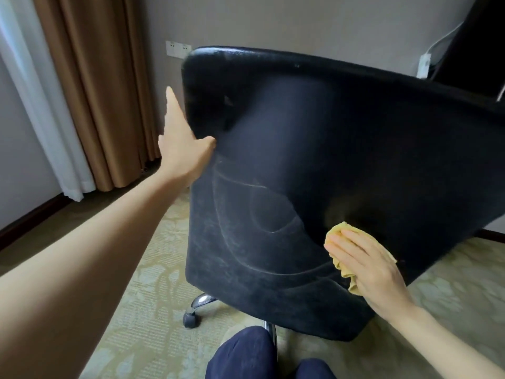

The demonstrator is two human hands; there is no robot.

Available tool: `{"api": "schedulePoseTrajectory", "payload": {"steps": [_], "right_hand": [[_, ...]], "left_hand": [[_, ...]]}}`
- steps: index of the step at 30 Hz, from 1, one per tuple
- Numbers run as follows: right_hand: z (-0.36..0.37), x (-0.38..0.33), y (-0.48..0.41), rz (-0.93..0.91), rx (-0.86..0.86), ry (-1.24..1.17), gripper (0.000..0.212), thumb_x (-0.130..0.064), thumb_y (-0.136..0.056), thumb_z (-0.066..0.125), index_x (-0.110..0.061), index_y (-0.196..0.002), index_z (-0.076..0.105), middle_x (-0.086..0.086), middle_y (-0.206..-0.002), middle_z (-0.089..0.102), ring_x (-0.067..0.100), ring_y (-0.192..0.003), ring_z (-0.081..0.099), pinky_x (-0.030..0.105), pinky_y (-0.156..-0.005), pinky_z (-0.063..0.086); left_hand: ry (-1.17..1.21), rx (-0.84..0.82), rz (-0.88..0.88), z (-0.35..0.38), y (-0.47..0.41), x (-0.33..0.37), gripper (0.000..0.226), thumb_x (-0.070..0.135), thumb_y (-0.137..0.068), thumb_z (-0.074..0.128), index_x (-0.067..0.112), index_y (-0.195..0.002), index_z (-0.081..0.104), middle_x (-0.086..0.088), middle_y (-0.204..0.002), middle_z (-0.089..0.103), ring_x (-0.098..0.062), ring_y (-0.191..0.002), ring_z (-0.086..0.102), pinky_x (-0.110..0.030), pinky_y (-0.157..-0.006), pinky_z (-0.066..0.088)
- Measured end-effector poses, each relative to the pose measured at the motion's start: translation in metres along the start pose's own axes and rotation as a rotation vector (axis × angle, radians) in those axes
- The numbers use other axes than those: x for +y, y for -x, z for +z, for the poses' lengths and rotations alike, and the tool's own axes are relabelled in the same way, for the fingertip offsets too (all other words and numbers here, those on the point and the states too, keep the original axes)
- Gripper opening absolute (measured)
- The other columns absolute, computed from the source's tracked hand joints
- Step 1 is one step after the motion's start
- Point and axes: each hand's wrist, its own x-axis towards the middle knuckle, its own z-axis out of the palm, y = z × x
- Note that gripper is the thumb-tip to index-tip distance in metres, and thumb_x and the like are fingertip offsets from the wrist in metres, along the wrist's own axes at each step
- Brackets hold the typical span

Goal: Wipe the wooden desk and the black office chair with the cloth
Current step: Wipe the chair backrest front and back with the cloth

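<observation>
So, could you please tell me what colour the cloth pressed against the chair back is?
Yellow. The cloth shows best in the head view, under the right hand.

Black office chair (314,165) stood tilted, back panel toward camera, pale streaks across it. Left hand (181,149) braced its left edge, thumb on the panel. Right hand (369,266) pressed the yellow cloth (338,232) against the lower panel, fingers flat. Caster (191,318) sat on patterned carpet (153,269).
</observation>
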Motion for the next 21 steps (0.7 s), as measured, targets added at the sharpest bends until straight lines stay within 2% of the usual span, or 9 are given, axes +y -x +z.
{"api": "schedulePoseTrajectory", "payload": {"steps": [2, 3, 5, 8, 11, 14, 17, 19, 21], "right_hand": [[0.001, -0.021, -0.017, 0.185, 0.207, -0.190, 0.033, -0.012, -0.101, 0.034, -0.008, -0.124, 0.057, -0.016, -0.135, 0.048, -0.001, -0.133, 0.034, 0.027, -0.112, 0.030], [0.002, -0.035, -0.027, 0.306, 0.307, -0.261, 0.040, -0.005, -0.092, 0.033, -0.008, -0.122, 0.059, -0.020, -0.133, 0.046, -0.005, -0.131, 0.034, 0.023, -0.111, 0.030], [0.000, -0.066, -0.050, 0.494, 0.495, -0.407, 0.053, -0.001, -0.083, 0.032, -0.017, -0.124, 0.061, -0.024, -0.130, 0.048, -0.002, -0.126, 0.042, 0.019, -0.106, 0.037], [-0.010, -0.102, -0.095, 0.600, 0.826, -0.618, 0.054, -0.003, -0.093, 0.037, -0.042, -0.126, 0.054, -0.029, -0.128, 0.050, 0.007, -0.123, 0.050, 0.019, -0.095, 0.046], [-0.015, -0.112, -0.135, 0.592, 1.050, -0.602, 0.043, 0.008, -0.095, 0.038, -0.019, -0.126, 0.053, -0.005, -0.130, 0.046, -0.002, -0.121, 0.046, 0.025, -0.095, 0.047], [-0.007, -0.111, -0.162, 0.410, 0.991, -0.500, 0.038, 0.008, -0.090, 0.041, -0.010, -0.123, 0.047, 0.012, -0.126, 0.041, 0.009, -0.121, 0.043, 0.024, -0.104, 0.038], [0.017, -0.099, -0.172, 0.239, 0.785, -0.370, 0.031, -0.003, -0.090, 0.041, -0.011, -0.120, 0.043, 0.007, -0.128, 0.042, 0.023, -0.119, 0.041, 0.020, -0.110, 0.028], [0.037, -0.089, -0.167, 0.138, 0.668, -0.235, 0.032, -0.002, -0.088, 0.041, -0.011, -0.119, 0.045, 0.004, -0.116, 0.043, 0.022, -0.104, 0.045, 0.021, -0.102, 0.033], [0.058, -0.082, -0.152, -0.052, 0.526, -0.079, 0.033, 0.001, -0.086, 0.043, -0.011, -0.116, 0.051, 0.002, -0.097, 0.044, 0.019, -0.084, 0.043, 0.030, -0.084, 0.041]], "left_hand": [[0.247, -0.119, -0.164, 0.005, 0.004, -0.003, 0.088, 0.013, -0.073, 0.059, 0.020, -0.150, 0.017, -0.006, -0.144, 0.045, -0.019, -0.117, 0.050, -0.027, -0.088, 0.046], [0.276, -0.150, -0.160, 0.007, 0.009, -0.005, 0.079, 0.013, -0.070, 0.059, 0.021, -0.143, 0.029, -0.005, -0.134, 0.053, -0.017, -0.113, 0.053, -0.026, -0.086, 0.047], [0.300, -0.162, -0.117, 0.011, 0.018, -0.011, 0.068, 0.013, -0.063, 0.055, 0.022, -0.129, 0.042, 0.000, -0.123, 0.059, -0.016, -0.114, 0.055, -0.036, -0.099, 0.046], [0.334, -0.190, -0.072, 0.011, 0.031, -0.012, 0.066, 0.013, -0.065, 0.051, 0.034, -0.127, 0.043, 0.009, -0.130, 0.055, -0.010, -0.123, 0.049, -0.041, -0.110, 0.037], [0.331, -0.208, -0.088, 0.009, 0.038, -0.015, 0.062, 0.018, -0.093, 0.043, 0.036, -0.149, 0.021, 0.012, -0.155, 0.028, -0.010, -0.142, 0.025, -0.038, -0.118, 0.021], [0.262, -0.234, -0.064, 0.007, 0.042, -0.019, 0.053, 0.024, -0.104, 0.029, 0.034, -0.152, 0.009, 0.017, -0.158, 0.013, -0.004, -0.144, 0.013, -0.036, -0.120, 0.012], [0.263, -0.276, -0.059, 0.007, 0.043, -0.020, 0.053, 0.025, -0.105, 0.029, 0.033, -0.152, 0.006, 0.017, -0.157, 0.010, -0.003, -0.144, 0.012, -0.032, -0.120, 0.012], [0.273, -0.298, -0.040, 0.007, 0.043, -0.022, 0.055, 0.022, -0.104, 0.031, 0.032, -0.152, 0.006, 0.024, -0.152, 0.012, 0.002, -0.140, 0.012, -0.029, -0.119, 0.012], [0.248, -0.310, 0.012, 0.008, 0.042, -0.026, 0.059, 0.017, -0.102, 0.035, 0.031, -0.152, 0.008, 0.030, -0.145, 0.013, 0.009, -0.135, 0.011, -0.025, -0.118, 0.011]]}}
